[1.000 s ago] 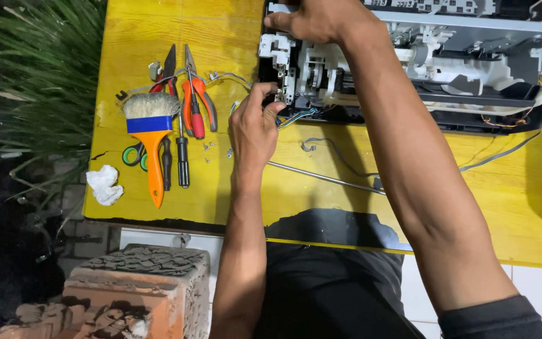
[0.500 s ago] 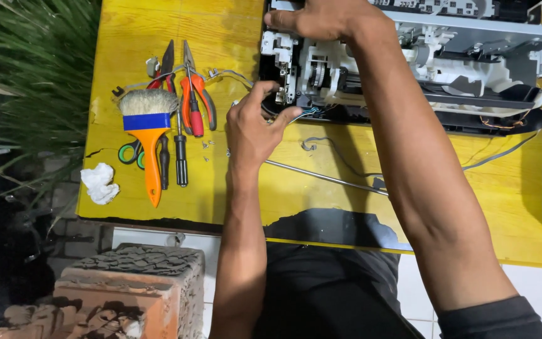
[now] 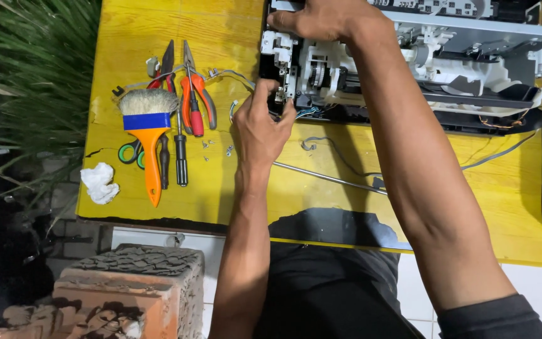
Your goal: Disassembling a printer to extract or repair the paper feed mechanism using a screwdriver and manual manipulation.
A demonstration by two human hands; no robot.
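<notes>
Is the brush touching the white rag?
Apart. The head view shows bare yellow table between the brush and the white rag.

Table (image 3: 158,19): glossy yellow-painted wood, worn. Opened machine (image 3: 472,69): white and black matt plastic. Brush (image 3: 148,135): glossy orange plastic handle. Bricks (image 3: 127,282): rough.

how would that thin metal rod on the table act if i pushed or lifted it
The rod looks stiff and straight, so it would likely lift as one piece. It is round and thin and lies on the smooth yellow table, so a sideways push would probably roll it. It likely weighs little, though one end passes under the right forearm.
</notes>
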